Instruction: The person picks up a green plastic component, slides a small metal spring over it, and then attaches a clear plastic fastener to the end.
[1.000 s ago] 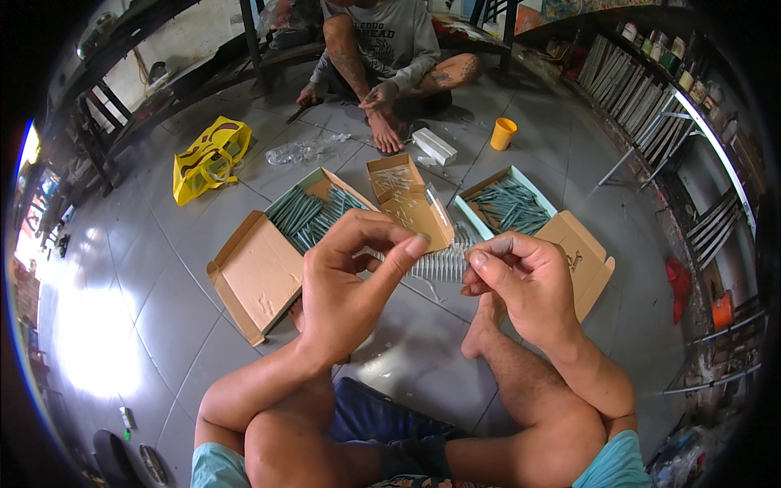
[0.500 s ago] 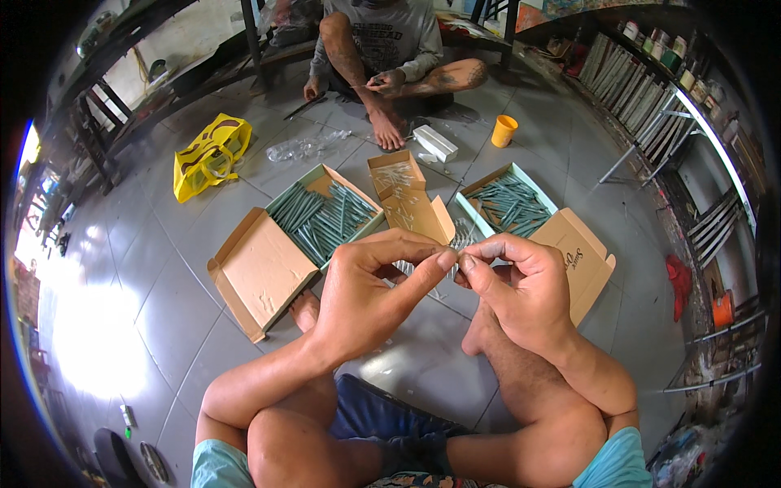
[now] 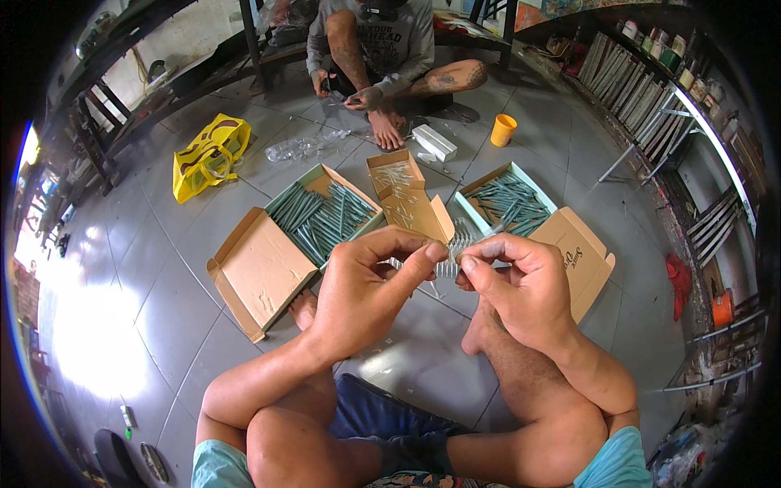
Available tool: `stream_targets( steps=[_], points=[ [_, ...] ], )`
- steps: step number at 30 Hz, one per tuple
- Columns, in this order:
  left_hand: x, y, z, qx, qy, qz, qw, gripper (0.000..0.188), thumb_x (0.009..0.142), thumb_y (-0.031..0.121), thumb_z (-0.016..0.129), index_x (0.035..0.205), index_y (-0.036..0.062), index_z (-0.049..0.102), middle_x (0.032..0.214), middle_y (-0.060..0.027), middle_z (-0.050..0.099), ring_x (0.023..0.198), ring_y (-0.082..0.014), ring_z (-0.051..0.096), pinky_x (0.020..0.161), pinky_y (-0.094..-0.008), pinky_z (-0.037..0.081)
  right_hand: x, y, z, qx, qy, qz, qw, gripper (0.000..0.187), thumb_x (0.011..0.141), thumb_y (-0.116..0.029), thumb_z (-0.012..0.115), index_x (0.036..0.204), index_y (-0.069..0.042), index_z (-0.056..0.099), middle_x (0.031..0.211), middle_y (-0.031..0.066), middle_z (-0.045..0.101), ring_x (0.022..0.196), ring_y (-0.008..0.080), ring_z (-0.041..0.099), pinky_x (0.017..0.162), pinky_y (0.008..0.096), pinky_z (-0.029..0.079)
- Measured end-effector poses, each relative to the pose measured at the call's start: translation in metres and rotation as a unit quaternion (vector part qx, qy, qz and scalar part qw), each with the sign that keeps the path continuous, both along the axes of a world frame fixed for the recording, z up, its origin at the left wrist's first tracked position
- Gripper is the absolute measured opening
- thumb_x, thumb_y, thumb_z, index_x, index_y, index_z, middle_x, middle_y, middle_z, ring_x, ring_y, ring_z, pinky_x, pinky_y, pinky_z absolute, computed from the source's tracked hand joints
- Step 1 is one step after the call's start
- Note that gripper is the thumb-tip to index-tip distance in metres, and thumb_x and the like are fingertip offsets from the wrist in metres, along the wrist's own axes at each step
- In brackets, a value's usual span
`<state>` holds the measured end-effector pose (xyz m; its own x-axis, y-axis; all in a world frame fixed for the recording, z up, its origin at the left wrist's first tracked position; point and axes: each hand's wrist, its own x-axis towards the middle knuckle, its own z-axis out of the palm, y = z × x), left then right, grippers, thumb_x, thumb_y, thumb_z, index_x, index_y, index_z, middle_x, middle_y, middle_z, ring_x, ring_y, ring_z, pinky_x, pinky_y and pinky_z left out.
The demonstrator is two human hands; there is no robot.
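Observation:
My left hand (image 3: 358,285) and my right hand (image 3: 529,285) are raised above my lap, each with thumb and forefinger pinched. A small gap parts the fingertips; whatever lies between them is too small to name. Just behind them on the floor lie several thin, clear or silvery pieces (image 3: 462,236), partly hidden by my fingers. To the left an open cardboard box (image 3: 264,264) holds several dark green, pencil-like sticks (image 3: 321,215). Another open box (image 3: 573,264) with similar sticks (image 3: 511,203) is on the right. Between them sits a small open carton (image 3: 415,215) with slim clear pieces.
Across from me a person (image 3: 382,57) sits on the floor, holding something thin. Around lie a yellow bag (image 3: 211,154), crumpled clear plastic (image 3: 305,146), a white box (image 3: 435,143) and an orange cup (image 3: 503,130). A metal-framed rack (image 3: 704,130) lines the right side.
My fingertips, which were touching, have drawn slightly apart. The other person has lifted a hand from the floor and brought it toward the other hand.

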<state>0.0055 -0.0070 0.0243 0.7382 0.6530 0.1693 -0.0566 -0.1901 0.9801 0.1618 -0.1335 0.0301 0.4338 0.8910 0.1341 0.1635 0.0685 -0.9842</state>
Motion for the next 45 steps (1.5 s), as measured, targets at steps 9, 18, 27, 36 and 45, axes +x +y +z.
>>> stream_targets(
  steps=[9,18,27,36,45],
  points=[
    [-0.001,0.003,-0.005,-0.011,-0.004,-0.002,1.0,0.024,0.095,0.02,0.067,0.099,-0.0029,0.07,0.085,-0.0046,0.069,0.076,-0.0072,0.061,0.064,-0.0229,0.048,0.004,-0.002,0.001,-0.031,0.01,-0.001,0.999,0.017,0.09,-0.014,0.068,0.097,0.001,0.07,0.077,0.0033,0.068,0.049,0.0026,0.054,0.031,0.0209,0.039],
    [-0.002,0.006,-0.007,-0.014,-0.008,0.014,1.0,0.024,0.094,0.021,0.068,0.097,-0.0031,0.07,0.077,-0.0034,0.068,0.07,-0.0048,0.057,0.06,-0.0221,0.045,0.008,-0.003,-0.002,0.001,0.012,0.006,1.0,0.014,0.089,-0.007,0.067,0.097,0.004,0.069,0.085,0.0049,0.069,0.071,0.0037,0.062,0.053,0.0188,0.049],
    [-0.003,0.009,-0.007,-0.018,-0.005,0.021,1.0,0.025,0.095,0.023,0.067,0.098,-0.0019,0.07,0.076,-0.0027,0.068,0.066,-0.0043,0.057,0.058,-0.0217,0.045,0.011,-0.005,0.002,0.005,0.025,0.017,1.0,0.01,0.089,-0.004,0.066,0.093,0.005,0.068,0.086,0.0052,0.068,0.078,0.0056,0.062,0.067,0.0191,0.053],
    [-0.009,0.014,-0.006,-0.039,-0.002,0.022,0.999,0.026,0.099,0.024,0.061,0.101,-0.0017,0.067,0.091,-0.0052,0.07,0.079,-0.0094,0.064,0.064,-0.0228,0.049,0.017,-0.009,0.004,-0.005,0.033,0.026,0.999,0.008,0.085,0.0,0.064,0.09,0.005,0.067,0.085,0.006,0.068,0.077,0.0072,0.063,0.068,0.0209,0.054],
    [-0.009,0.026,-0.017,-0.06,-0.007,0.021,0.998,0.027,0.103,0.025,0.053,0.108,-0.0007,0.059,0.099,-0.0054,0.067,0.082,-0.0099,0.064,0.065,-0.023,0.049,0.019,-0.012,0.005,-0.001,0.036,0.034,0.999,0.008,0.083,0.0,0.065,0.088,0.005,0.068,0.083,0.0063,0.069,0.078,0.008,0.064,0.069,0.0214,0.054]
  ],
)
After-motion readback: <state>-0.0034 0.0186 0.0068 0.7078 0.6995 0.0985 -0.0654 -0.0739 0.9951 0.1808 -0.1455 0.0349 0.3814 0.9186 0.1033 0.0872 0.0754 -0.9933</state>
